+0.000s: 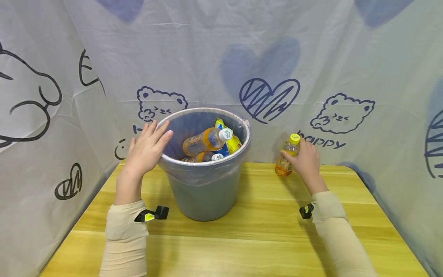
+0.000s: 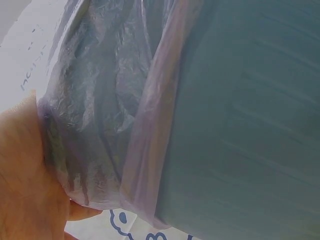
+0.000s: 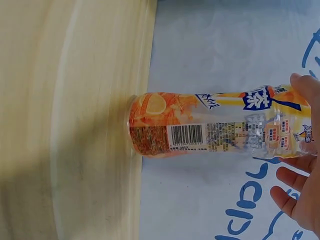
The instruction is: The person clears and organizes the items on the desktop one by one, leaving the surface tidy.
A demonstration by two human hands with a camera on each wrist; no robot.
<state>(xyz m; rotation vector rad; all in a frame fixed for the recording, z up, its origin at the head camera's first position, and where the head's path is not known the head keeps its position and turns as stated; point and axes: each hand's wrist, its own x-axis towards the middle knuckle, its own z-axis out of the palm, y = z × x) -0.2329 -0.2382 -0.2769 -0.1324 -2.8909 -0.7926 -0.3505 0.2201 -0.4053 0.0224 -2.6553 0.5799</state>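
Observation:
My right hand [image 1: 306, 159] grips the upper part of a plastic drink bottle [image 1: 284, 163] with a yellow cap, thumb on one side. The right wrist view shows its orange and yellow label [image 3: 170, 120]; its base is at the table's back edge, and I cannot tell whether it touches the wood. A grey trash bin [image 1: 204, 196] lined with a clear bag stands left of it. Against the bin's left rim lies my left hand [image 1: 143, 148], fingers extended. In the left wrist view this hand [image 2: 30, 170] touches the bag-covered side [image 2: 100, 115].
Inside the bin lie an orange-labelled bottle [image 1: 202, 141] with a white cap, another such bottle [image 1: 202, 157] and a yellow and blue packet [image 1: 232, 141]. The wooden table [image 1: 263, 231] ends at a white printed curtain [image 1: 207, 50], which also hangs at both sides.

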